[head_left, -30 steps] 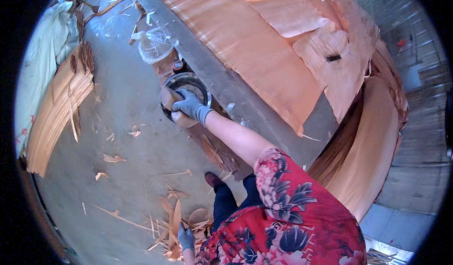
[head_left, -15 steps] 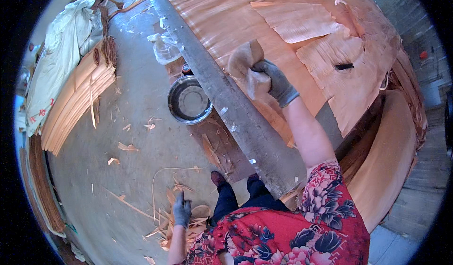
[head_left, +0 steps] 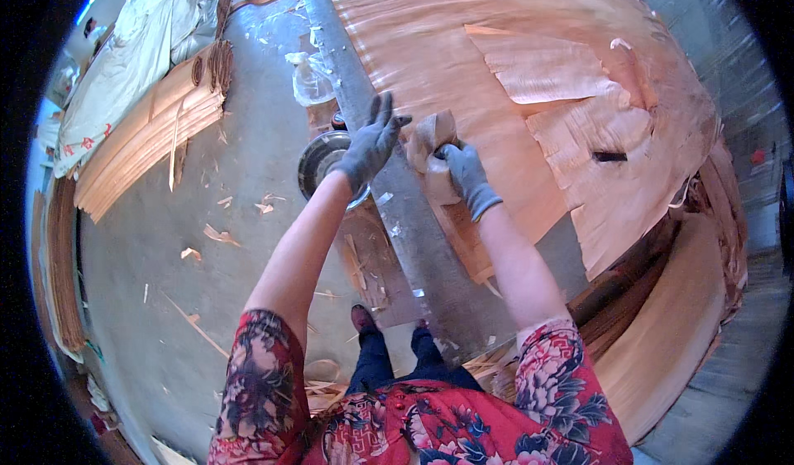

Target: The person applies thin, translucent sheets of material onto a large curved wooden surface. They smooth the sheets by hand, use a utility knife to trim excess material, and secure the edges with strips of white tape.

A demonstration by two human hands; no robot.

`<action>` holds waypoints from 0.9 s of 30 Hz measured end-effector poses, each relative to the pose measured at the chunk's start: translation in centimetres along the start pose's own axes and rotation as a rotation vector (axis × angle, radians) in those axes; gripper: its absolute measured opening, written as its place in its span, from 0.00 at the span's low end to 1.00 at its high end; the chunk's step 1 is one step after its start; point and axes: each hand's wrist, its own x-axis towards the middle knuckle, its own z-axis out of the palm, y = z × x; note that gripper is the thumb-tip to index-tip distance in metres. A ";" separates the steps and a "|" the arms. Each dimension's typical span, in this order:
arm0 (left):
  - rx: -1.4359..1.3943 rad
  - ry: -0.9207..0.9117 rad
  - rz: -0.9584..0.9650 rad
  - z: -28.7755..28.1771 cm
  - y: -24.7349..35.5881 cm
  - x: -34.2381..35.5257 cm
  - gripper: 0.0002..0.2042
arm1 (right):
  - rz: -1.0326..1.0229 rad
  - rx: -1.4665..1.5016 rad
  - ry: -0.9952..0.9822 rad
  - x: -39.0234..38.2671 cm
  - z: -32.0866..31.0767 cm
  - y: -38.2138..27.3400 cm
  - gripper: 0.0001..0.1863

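My right hand (head_left: 470,175), in a grey work glove, grips a loosely curled tan roll (head_left: 423,144) by its side; its exact material I cannot make out. The roll is held just above a broad wood veneer sheet (head_left: 430,68), near the sheet's left edge. My left hand (head_left: 370,146), also gloved in grey, reaches over the grey ledge (head_left: 397,208) with fingers spread and holds nothing. Below its wrist is a dark metal basin (head_left: 308,167), partly hidden by that hand and forearm.
Torn veneer pieces (head_left: 587,146) lie on the large sheet, with a small black object (head_left: 609,157) on them. Stacked veneer (head_left: 149,126) and a pale cloth sack (head_left: 136,43) stand at the left. A clear plastic bag (head_left: 313,83) lies beyond the basin. Scraps (head_left: 219,233) litter the floor.
My left hand has risen from low beside my legs to the ledge, its fingers spreading. My right hand has come down and slightly left, still gripping the tan roll.
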 end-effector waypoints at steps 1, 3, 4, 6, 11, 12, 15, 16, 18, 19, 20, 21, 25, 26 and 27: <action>-0.138 -0.066 -0.021 0.9 0.9 1.2 0.22 | -0.011 0.004 0.003 -0.2 -0.9 0.3 0.15; 0.230 -0.316 0.010 1.6 2.2 2.1 0.22 | -0.040 -0.016 0.063 -0.4 -2.1 0.9 0.14; 0.421 -0.448 0.025 2.0 2.6 2.5 0.22 | -0.038 -0.104 0.076 -0.8 -2.5 1.3 0.15; 0.351 -0.340 0.055 2.8 0.1 1.8 0.24 | -0.042 -0.267 0.122 -2.1 -3.1 1.6 0.16; 0.387 -0.310 -0.054 3.5 2.5 1.5 0.28 | 0.046 -0.363 0.128 -7.1 -4.4 1.6 0.18; 0.374 -0.300 -0.046 3.6 2.9 1.5 0.29 | 0.078 -0.384 0.136 -8.3 -4.7 1.3 0.18; 0.426 -0.196 0.053 3.3 0.7 1.4 0.33 | -0.043 -0.406 0.117 -11.8 -4.2 1.6 0.17; 0.445 -0.165 0.096 3.7 0.0 1.0 0.34 | -0.032 -0.350 0.094 -12.3 -4.6 2.3 0.18; 0.360 -0.132 0.108 4.5 1.4 1.4 0.39 | 0.033 -0.242 0.049 -14.6 -6.5 5.3 0.19; 0.389 -0.175 0.068 4.3 2.2 1.2 0.41 | 0.014 -0.251 0.065 -15.9 -7.1 6.0 0.17; 0.416 -0.208 0.034 4.0 3.2 1.1 0.43 | 0.069 -0.203 0.043 -17.1 -7.7 5.2 0.16; 0.444 -0.212 0.023 3.4 3.2 0.6 0.44 | 0.114 -0.151 0.002 -18.2 -7.8 3.3 0.15; 0.484 -0.268 -0.041 2.7 5.1 0.4 0.48 | 0.204 -0.103 -0.018 -20.8 -11.2 0.8 0.10; 0.487 -0.295 -0.079 2.7 5.6 0.4 0.49 | 0.122 -0.107 -0.015 -20.8 -11.5 0.4 0.11; 0.542 -0.290 -0.080 2.9 5.5 0.4 0.50 | 0.039 -0.110 -0.012 -20.6 -11.7 -0.3 0.12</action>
